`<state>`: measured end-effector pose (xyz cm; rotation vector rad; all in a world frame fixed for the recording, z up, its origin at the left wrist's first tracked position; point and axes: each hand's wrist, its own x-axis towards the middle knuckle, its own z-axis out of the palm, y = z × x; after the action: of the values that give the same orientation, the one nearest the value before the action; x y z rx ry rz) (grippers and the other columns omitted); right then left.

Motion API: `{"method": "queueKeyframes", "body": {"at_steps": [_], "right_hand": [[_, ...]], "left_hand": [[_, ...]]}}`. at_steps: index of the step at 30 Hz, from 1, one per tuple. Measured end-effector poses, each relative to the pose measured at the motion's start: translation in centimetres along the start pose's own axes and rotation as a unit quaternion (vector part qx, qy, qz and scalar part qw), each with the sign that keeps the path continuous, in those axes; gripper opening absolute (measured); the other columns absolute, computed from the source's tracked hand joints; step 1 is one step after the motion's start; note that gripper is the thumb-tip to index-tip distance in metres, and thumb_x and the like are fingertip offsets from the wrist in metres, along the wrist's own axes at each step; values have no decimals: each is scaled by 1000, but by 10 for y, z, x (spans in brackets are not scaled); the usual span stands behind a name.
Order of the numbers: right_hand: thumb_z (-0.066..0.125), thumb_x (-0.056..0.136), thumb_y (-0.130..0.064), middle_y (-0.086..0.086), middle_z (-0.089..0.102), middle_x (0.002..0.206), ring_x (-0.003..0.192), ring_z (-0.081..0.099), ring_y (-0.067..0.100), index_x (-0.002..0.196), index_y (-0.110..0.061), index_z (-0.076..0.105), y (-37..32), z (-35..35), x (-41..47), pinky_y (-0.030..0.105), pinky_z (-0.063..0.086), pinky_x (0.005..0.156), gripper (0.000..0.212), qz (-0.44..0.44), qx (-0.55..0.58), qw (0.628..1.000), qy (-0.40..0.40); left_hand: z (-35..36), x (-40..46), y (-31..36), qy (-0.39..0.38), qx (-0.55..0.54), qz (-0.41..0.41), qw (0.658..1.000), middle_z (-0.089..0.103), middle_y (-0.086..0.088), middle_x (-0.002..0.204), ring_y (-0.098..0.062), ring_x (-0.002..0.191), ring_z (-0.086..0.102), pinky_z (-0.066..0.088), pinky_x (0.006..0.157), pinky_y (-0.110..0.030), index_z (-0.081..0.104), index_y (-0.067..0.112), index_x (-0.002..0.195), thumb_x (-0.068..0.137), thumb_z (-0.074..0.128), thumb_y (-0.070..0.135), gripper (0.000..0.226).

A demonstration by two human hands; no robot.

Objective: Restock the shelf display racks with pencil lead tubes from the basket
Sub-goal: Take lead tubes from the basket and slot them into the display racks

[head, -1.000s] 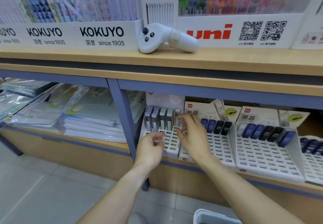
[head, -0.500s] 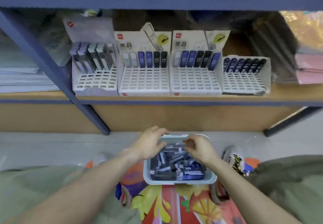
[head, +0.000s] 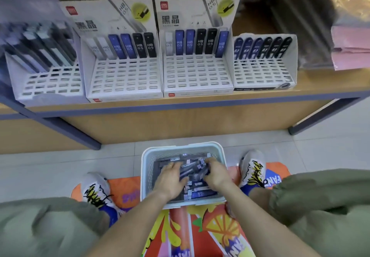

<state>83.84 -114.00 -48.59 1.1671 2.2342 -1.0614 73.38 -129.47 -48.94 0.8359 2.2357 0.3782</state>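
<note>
Both hands [head: 192,176] now deeper among basket [head: 223,156] tubes [head: 195,173], grip unclear, racks [head: 198,76] above

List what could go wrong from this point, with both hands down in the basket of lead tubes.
1. The tubes lie jumbled in the basket, and the racks hold differing kinds: HB 05 in the two middle racks, another marking in the right rack. A tube could end up in the wrong rack.
2. The left hand and right hand dig together, so a handful could spill onto the floor.
3. The far-left rack is blurred; its tubes lean.
</note>
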Motion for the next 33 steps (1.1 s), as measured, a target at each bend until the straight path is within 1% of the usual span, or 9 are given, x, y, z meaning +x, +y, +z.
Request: {"method": "queueKeyframes", "body": {"at_steps": [4, 10, 13, 16, 20, 26, 28, 30, 33], "right_hand": [[65, 84, -3, 15, 53, 141, 128, 53, 33, 145, -13, 47, 2, 9, 11, 33, 44, 105, 64, -21, 5, 999, 39], [67, 85, -1, 13, 39, 155, 137, 47, 33, 155, -17, 33, -1, 11, 29, 36, 39, 113, 79, -50, -27, 998, -5], [67, 86, -1, 10, 30, 158, 139, 44, 31, 157, -13, 30, -3, 11, 37, 31, 35, 115, 81, -70, -66, 995, -21], [68, 87, -4, 11, 34, 151, 128, 54, 35, 150, -10, 43, -6, 11, 43, 35, 40, 111, 67, -83, -108, 990, -40], [73, 86, -8, 7, 46, 137, 115, 61, 31, 132, -18, 62, -6, 9, 47, 34, 47, 103, 49, -107, -138, 984, -29], [75, 87, -30, 9, 52, 130, 124, 46, 32, 135, -31, 63, -9, 2, 47, 35, 41, 105, 49, -134, -187, 972, -45], [76, 86, -34, 9, 58, 122, 118, 46, 29, 130, -33, 67, -10, -1, 46, 32, 40, 100, 44, -137, -171, 974, -58], [78, 86, -26, 7, 69, 105, 98, 59, 23, 120, -29, 73, -11, -3, 45, 27, 47, 87, 34, -137, -95, 984, -70], [80, 85, -10, 5, 67, 85, 72, 64, 21, 109, -19, 76, -16, -6, 39, 40, 61, 77, 26, -122, 60, 987, -89]], "left_hand": [[8, 20, 0, 8, 19, 14, 1000, 47, -4, 148, -25, 138, 40, 35, 117, -37, 39, 19, 153, 101, 57, 39, 58], [24, 36, 4, -1, 37, 7, 999, 35, -5, 152, -27, 140, 35, 33, 119, -39, 34, 17, 155, 102, 57, 32, 60], [27, 42, 1, 3, 36, 5, 999, 40, -6, 147, -27, 136, 35, 33, 117, -39, 37, 18, 154, 102, 56, 32, 57], [28, 45, -5, 5, 26, -5, 1000, 45, -7, 141, -27, 133, 38, 36, 115, -38, 43, 22, 148, 100, 59, 32, 52], [29, 44, -9, 8, 21, 0, 1000, 48, -6, 139, -29, 130, 43, 38, 113, -39, 45, 25, 145, 100, 58, 31, 47], [25, 40, -20, -32, 12, 15, 999, 45, -2, 135, -26, 128, 37, 36, 113, -38, 44, 25, 147, 96, 55, 37, 54], [23, 38, -22, -48, 8, 23, 999, 42, -2, 130, -24, 126, 35, 36, 112, -38, 46, 27, 146, 95, 55, 39, 53], [21, 36, -22, -49, 0, 23, 999, 42, -2, 129, -23, 125, 34, 37, 110, -39, 47, 26, 142, 96, 55, 39, 49], [23, 34, -21, -38, 14, 38, 998, 47, -4, 130, -25, 125, 39, 39, 108, -40, 48, 19, 136, 102, 51, 32, 36]]}}
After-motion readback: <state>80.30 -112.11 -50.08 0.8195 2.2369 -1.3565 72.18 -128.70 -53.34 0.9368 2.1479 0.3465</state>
